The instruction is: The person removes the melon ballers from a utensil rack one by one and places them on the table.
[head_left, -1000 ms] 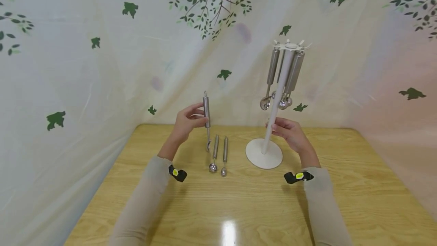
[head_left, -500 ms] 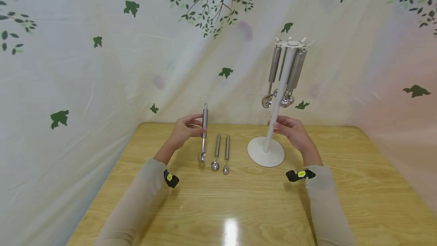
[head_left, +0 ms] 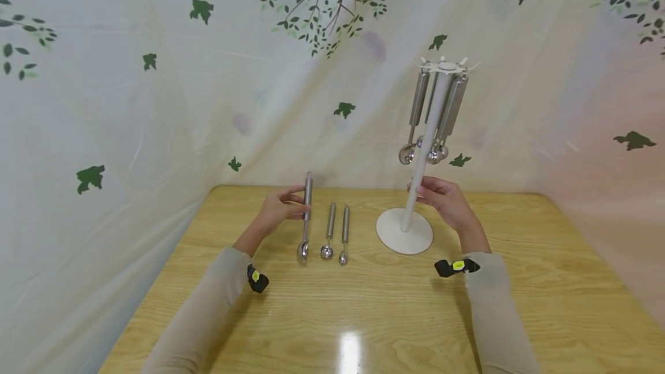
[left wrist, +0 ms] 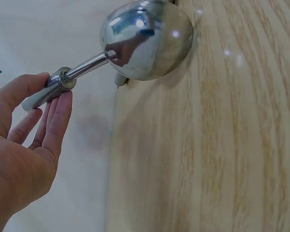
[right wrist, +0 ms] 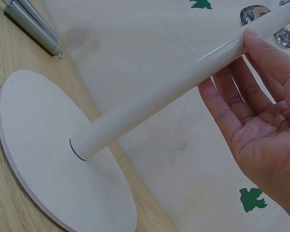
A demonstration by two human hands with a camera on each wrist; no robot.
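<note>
Pinched between thumb and fingers of the left hand (head_left: pixel 281 210), a large metal scoop (left wrist: pixel 135 43) leans over the far part of the wooden table (head_left: pixel 384 316), handle up and rounded bowl down; whether that bowl touches the wood I cannot tell. From the left wrist, thumb and fingertips press the handle from opposite sides near its lower end, and the shiny back of the bowl faces the camera. The right hand (head_left: pixel 445 204) grips the pole of a white stand (head_left: pixel 406 241), thumb laid along the near side and fingers behind, with the round base on the table. Between the large scoop and that base, a small round scoop (head_left: pixel 330 227) and a smaller scoop (head_left: pixel 345 227) lie side by side, well apart from the stand, their handles toward the back edge. At the stand's top, hanging utensils (head_left: pixel 453 108) dangle from a ring of white hooks (head_left: pixel 445 67), bowls down; some are hidden behind the pole. Beige sleeves (head_left: pixel 499 316) cover both forearms, and a pale curtain (head_left: pixel 270 91) printed with leafy branches and green shapes fills the background.
</note>
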